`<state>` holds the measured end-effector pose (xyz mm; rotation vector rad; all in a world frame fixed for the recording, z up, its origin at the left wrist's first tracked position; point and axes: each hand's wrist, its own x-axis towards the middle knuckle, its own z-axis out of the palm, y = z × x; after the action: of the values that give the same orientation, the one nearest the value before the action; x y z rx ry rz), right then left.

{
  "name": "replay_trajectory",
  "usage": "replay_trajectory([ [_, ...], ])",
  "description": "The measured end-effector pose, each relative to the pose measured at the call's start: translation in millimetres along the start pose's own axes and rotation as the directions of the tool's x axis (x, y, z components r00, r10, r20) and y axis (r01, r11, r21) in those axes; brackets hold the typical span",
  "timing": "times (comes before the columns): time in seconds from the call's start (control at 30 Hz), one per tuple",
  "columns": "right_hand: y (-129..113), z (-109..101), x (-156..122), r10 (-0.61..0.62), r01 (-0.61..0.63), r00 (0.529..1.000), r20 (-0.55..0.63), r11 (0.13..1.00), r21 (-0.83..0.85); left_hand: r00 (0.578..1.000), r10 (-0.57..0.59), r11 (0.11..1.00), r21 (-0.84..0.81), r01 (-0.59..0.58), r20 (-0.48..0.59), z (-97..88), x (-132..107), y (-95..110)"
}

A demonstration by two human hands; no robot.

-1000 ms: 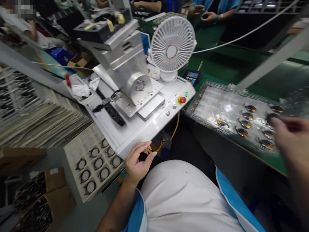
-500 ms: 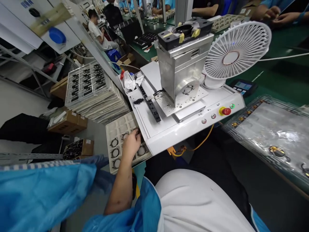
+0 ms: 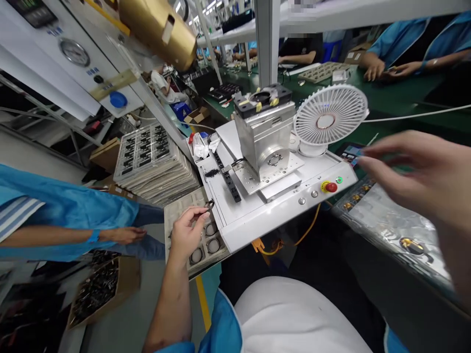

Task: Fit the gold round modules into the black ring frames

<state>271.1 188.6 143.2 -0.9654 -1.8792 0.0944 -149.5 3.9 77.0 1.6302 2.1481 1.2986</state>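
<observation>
My left hand (image 3: 187, 230) is over the beige tray (image 3: 172, 213). Its thumb and forefinger pinch a dark ring-shaped part (image 3: 210, 204), like a watch case, at the tray's edge beside the white machine. Similar round cases (image 3: 213, 245) lie in the tray's pockets below it. My right hand (image 3: 415, 176) is raised at the right, smeared by motion, with thumb and forefinger curved towards each other. Whether anything is between them is unclear. Below it is a clear plastic tray (image 3: 390, 223) with several gold and dark round parts.
The white machine (image 3: 253, 220) carries a metal fixture (image 3: 267, 142), a red stop button (image 3: 331, 187) and a white fan (image 3: 327, 120). Stacked trays (image 3: 154, 166) stand at the left. A co-worker in blue (image 3: 66, 215) is close on the left. A brass-coloured cylinder (image 3: 158, 32) hangs above.
My left hand has lifted slightly from the tray pockets, with the ring-shaped part now showing in its fingers. My right hand has come into view. A co-worker's arm shows at left; the view has tilted up.
</observation>
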Motion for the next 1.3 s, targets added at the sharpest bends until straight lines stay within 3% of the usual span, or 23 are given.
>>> replay_trajectory([
  [0.13, -38, 51, 96, -0.273, 0.260, 0.961, 0.051, 0.947, 0.187, 0.975, 0.222, 0.975, -0.007, -0.223, -0.022, -14.6, 7, 25],
  [0.27, -50, 90, 174, -0.346, 0.270, 0.897, 0.275, 0.922, 0.279, 0.944, 0.330, 0.943, -0.040, -0.331, -0.028, -25.5, 24, 53],
  [0.4, -54, 102, 211, -0.368, 0.220, 0.799, 0.476, 0.915, 0.339, 0.917, 0.399, 0.908, -0.140, -0.395, -0.005, -21.6, 56, 90],
  [0.47, -59, 100, 213, -0.363, 0.196, 0.802, 0.474, 0.910, 0.365, 0.892, 0.452, 0.881, -0.155, -0.448, -0.012, -13.7, 79, 111],
  [0.63, -59, 88, 181, -0.204, 0.094, 0.966, 0.158, 0.848, 0.521, 0.817, 0.570, 0.818, -0.034, -0.574, -0.082, 18.6, 155, 170],
  [0.7, -53, 81, 158, -0.122, 0.061, 0.990, 0.072, 0.828, 0.558, 0.808, 0.589, 0.808, 0.025, -0.589, -0.027, 32.8, 183, 192],
  [0.77, -44, 71, 129, -0.049, 0.014, 0.998, 0.045, 0.817, 0.576, 0.811, 0.577, 0.806, 0.100, -0.584, 0.095, 44.4, 202, 208],
  [0.87, -26, 53, 77, 0.101, -0.129, 0.992, 0.080, 0.810, 0.572, 0.812, 0.535, 0.807, 0.145, -0.573, 0.235, 54.0, 209, 217],
  [0.97, 3, 39, 20, 0.315, -0.369, 0.929, 0.193, 0.775, 0.512, 0.797, 0.547, 0.806, 0.097, -0.584, 0.256, 55.8, 196, 209],
  [1.1, 48, 35, -44, 0.571, -0.682, 0.725, 0.385, 0.673, 0.287, 0.766, 0.577, 0.769, 0.127, -0.626, 0.285, 53.9, 186, 198],
  [1.2, 68, 43, -72, 0.594, -0.726, 0.613, 0.521, 0.684, 0.074, 0.761, 0.568, 0.772, 0.119, -0.625, 0.314, 50.8, 193, 198],
  [1.3, 71, 55, -88, 0.566, -0.642, 0.584, 0.582, 0.760, -0.096, 0.752, 0.594, 0.778, 0.035, -0.628, 0.286, 45.9, 190, 194],
])
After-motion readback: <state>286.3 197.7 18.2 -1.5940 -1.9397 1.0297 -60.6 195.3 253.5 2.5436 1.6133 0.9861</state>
